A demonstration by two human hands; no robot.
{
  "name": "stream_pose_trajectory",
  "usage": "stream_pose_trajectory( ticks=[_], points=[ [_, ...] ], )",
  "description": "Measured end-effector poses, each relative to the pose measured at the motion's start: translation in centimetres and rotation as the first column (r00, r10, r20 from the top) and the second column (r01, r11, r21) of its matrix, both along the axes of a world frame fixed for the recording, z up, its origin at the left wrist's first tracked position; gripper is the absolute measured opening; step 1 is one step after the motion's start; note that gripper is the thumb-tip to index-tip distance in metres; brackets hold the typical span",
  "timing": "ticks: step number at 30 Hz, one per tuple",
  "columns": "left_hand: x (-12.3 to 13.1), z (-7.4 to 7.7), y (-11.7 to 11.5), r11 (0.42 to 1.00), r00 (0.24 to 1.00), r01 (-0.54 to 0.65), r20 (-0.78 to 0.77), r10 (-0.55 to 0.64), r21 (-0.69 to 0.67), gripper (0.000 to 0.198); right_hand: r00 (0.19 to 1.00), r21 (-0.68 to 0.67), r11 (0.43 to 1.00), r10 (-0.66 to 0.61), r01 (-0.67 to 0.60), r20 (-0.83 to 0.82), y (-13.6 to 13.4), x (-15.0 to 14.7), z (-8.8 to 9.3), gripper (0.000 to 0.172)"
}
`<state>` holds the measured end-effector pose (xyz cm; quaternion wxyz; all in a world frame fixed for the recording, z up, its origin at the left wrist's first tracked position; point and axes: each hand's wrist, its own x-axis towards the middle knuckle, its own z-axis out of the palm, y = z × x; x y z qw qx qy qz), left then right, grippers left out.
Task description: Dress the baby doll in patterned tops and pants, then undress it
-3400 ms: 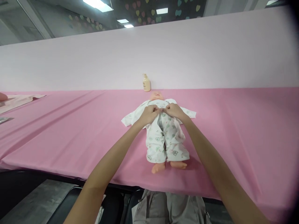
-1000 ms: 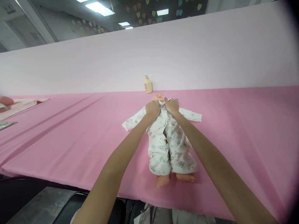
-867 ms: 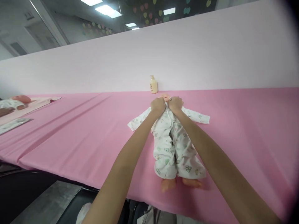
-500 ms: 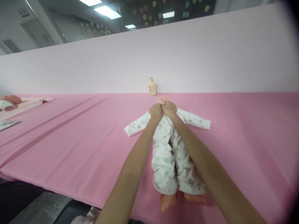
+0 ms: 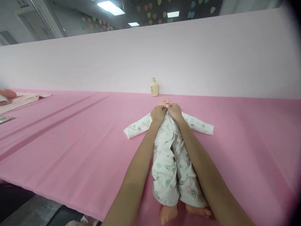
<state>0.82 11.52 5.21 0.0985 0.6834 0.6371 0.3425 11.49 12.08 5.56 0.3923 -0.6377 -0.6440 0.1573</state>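
A baby doll [image 5: 166,102] lies on its back on the pink table cover, its bare feet toward me. It is dressed in a white printed baby top [image 5: 166,133] and matching pants [image 5: 164,169]; the sleeves spread out to both sides. At the doll's neck, my left hand [image 5: 159,113] pinches the top's collar. Close beside it, my right hand [image 5: 175,111] is also closed on the collar, and a bit of white cloth shows between the two hands. My fingertips are partly hidden, and so is much of the doll's head.
A cream pump bottle [image 5: 154,88] stands against the white wall behind the doll. Farther left, another doll [image 5: 8,93] lies on a pale cloth [image 5: 23,99], near a silvery flat packet [image 5: 6,119]. The table's front edge [image 5: 58,205] runs along the lower left.
My hands have moved slightly apart at the collar, showing more white cloth between them. The whole view has shifted a little; the doll lies in the same pose.
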Motion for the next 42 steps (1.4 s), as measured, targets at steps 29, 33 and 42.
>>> stream_pose_trajectory(
  ticks=[29,33,42],
  points=[
    [-0.6,0.0,0.0,1.000,0.982,0.001,0.190,-0.001,0.002,0.018,0.986,0.025,0.988,0.155,-0.154,-0.063,-0.2,1.0,1.0,0.022],
    [-0.6,-0.2,0.0,1.000,0.978,-0.002,0.207,-0.002,0.018,0.017,0.984,-0.006,0.989,0.144,-0.146,-0.107,-0.4,1.5,1.1,0.038],
    [-0.6,-0.2,0.2,1.000,0.986,0.000,0.166,-0.004,0.025,0.025,0.992,0.005,0.994,0.113,-0.113,0.049,0.5,0.8,0.7,0.015]
  ],
)
